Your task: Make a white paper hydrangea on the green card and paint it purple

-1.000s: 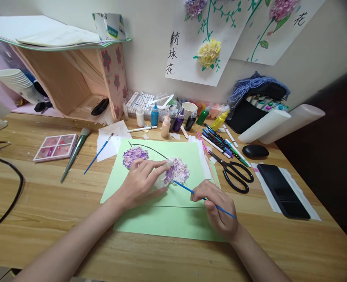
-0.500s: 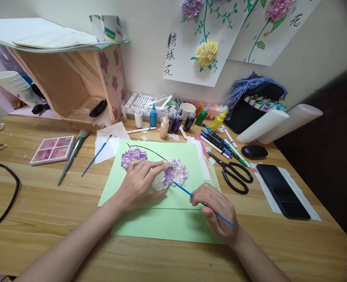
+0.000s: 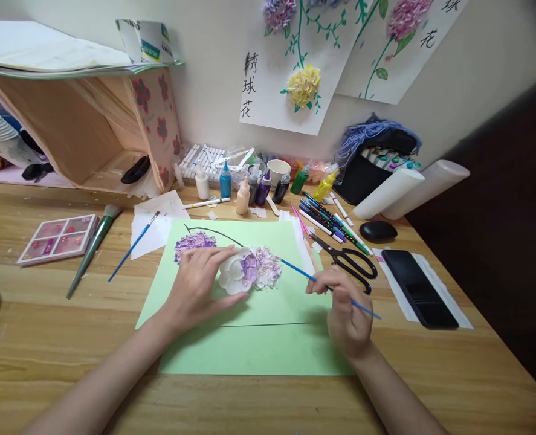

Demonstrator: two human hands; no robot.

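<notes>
My left hand (image 3: 199, 281) grips the edge of a white paint palette (image 3: 231, 275), thumb at the near side and fingers at the far side. Purple paint (image 3: 249, 269) lies in its right-hand wells. In my right hand (image 3: 342, 305) is a thin blue paintbrush (image 3: 297, 268), its tip at the upper right edge of a pale pink-purple textured flower (image 3: 268, 269). A darker purple flower (image 3: 195, 243) shows partly behind my left hand. Both flowers are on green paper (image 3: 195, 347), with a black curved line (image 3: 217, 230) above them.
Black scissors (image 3: 351, 260), several pens (image 3: 326, 220) and a phone (image 3: 419, 289) lie to the right. Paint bottles (image 3: 243, 196) stand at the back. On the left are another blue brush (image 3: 134, 246), a large green-handled brush (image 3: 89, 251) and a pink palette box (image 3: 58, 238).
The brush tip has moved from the palette's right edge up to the pale flower's right edge, and my right hand rose with it. The camera view has shifted slightly right.
</notes>
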